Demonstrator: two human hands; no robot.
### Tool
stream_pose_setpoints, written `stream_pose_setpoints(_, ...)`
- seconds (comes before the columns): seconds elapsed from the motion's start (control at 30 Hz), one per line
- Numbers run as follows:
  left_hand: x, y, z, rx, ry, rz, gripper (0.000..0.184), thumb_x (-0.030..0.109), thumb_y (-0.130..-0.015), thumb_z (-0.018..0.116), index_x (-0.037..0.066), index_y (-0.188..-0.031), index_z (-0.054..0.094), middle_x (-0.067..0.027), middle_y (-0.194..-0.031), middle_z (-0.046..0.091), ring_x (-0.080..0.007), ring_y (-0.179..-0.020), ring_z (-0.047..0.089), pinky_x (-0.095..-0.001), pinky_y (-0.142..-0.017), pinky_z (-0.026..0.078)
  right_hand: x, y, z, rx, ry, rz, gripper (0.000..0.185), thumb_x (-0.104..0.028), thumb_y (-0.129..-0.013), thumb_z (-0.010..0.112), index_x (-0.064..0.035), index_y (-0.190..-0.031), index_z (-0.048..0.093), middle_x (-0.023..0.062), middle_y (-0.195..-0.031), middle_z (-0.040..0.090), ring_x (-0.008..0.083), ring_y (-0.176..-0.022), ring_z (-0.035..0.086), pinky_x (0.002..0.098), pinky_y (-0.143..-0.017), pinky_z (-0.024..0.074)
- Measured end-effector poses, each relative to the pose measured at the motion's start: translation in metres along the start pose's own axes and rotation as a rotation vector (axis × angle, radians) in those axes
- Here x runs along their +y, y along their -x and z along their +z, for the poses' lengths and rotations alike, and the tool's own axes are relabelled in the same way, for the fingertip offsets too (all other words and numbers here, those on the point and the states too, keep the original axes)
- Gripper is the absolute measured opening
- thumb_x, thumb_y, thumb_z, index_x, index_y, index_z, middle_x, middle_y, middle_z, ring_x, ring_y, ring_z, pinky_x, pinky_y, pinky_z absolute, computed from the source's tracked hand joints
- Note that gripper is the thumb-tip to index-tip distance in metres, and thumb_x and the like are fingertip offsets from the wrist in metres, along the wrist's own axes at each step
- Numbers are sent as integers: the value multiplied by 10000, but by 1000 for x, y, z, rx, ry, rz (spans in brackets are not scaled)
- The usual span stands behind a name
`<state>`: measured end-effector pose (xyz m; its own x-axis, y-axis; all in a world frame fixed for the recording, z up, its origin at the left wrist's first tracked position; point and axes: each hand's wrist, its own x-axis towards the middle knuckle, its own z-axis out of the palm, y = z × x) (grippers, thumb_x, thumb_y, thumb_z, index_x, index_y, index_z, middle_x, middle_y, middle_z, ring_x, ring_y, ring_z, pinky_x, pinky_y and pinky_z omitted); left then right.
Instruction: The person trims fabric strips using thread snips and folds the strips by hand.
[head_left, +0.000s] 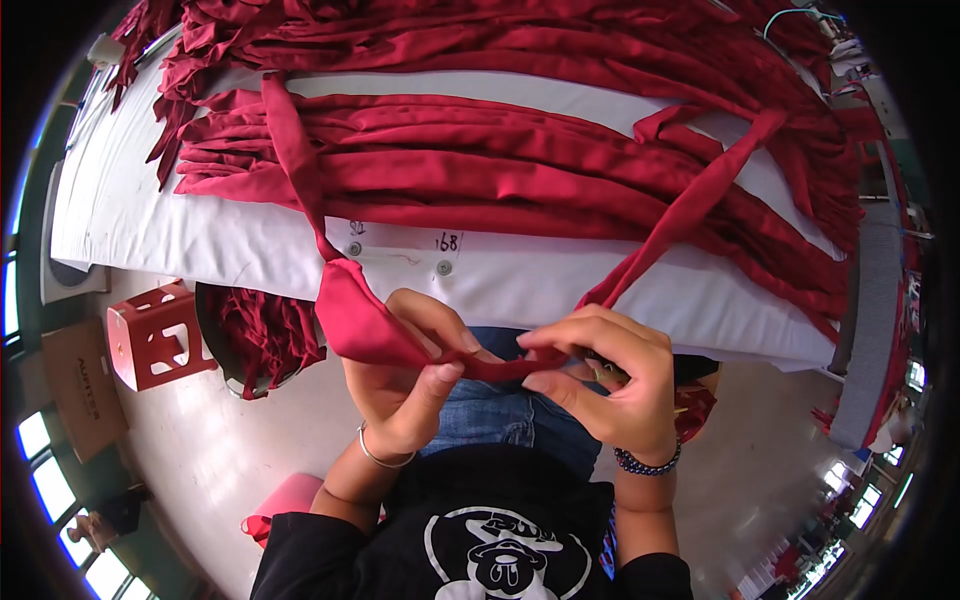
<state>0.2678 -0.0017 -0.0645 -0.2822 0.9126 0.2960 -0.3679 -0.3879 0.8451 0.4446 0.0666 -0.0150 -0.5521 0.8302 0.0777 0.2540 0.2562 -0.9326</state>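
Head view: just off the white-covered worktop (240,235), a red cloth strip (492,371) is pinched between thumb and fingers by the left hand (385,405) and right hand (640,395), best held flat and untwisted.

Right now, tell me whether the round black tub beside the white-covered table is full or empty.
The round black tub looks full: crumpled red fabric strips reach its rim.
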Motion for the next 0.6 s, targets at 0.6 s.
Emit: stream_pose_setpoints(0.6, -8, 3, 12, -137, -61, 19, 217, -68, -728, 735, 41, -870, 612, -97, -940, 560, -234, -870, 612, -370, -802, 546, -1, 24, 17, 288, 269, -193, 417, -236, -778, 782, -12, -1089, 619, 115, -1040, 534, 146, -773, 517, 213, -520, 422)
